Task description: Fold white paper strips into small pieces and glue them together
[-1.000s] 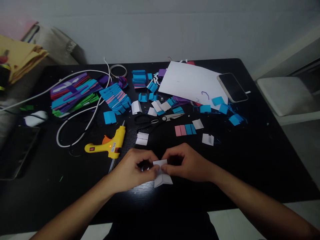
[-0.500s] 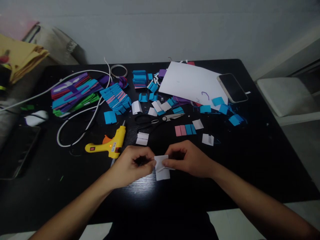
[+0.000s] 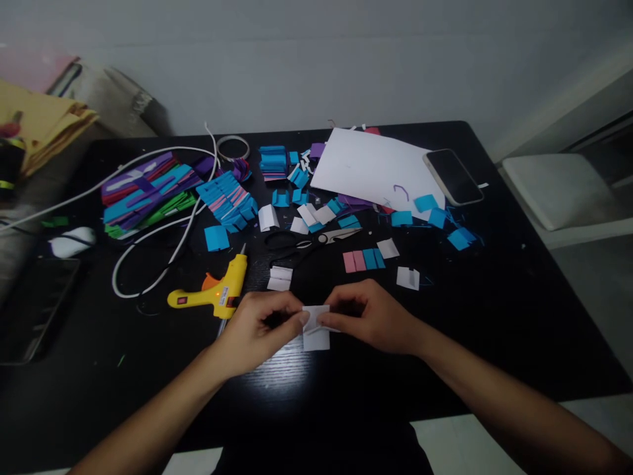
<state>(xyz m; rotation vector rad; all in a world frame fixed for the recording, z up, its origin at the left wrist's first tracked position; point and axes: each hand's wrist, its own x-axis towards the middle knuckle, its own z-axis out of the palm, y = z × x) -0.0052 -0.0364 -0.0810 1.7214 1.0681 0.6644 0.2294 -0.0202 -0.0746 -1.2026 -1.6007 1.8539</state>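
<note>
Between my two hands, above the near part of the black table, is a small white piece of paper [image 3: 316, 339] with a raised fold across it. My left hand [image 3: 264, 330] pinches its left edge between thumb and fingers. From the other side, my right hand [image 3: 378, 318] presses its thumb on the fold, fingers behind the paper. Just beyond lies a folded white paper piece [image 3: 280, 278]. A yellow glue gun [image 3: 230, 287], its small light glowing orange, rests left of my left hand. Black-handled scissors [image 3: 311, 241] lie farther back.
A strip of pink and blue paper [image 3: 364, 260] lies beyond my right hand. Bundled coloured strips [image 3: 148, 188] and a white cable [image 3: 116, 277] occupy the left side. At the back right are a large white sheet [image 3: 366, 165] and a phone [image 3: 453, 176]. Small blue and white pieces are scattered between.
My left thumb has slid a little farther onto the paper, and both hands keep their pinch. The view has shifted slightly.
</note>
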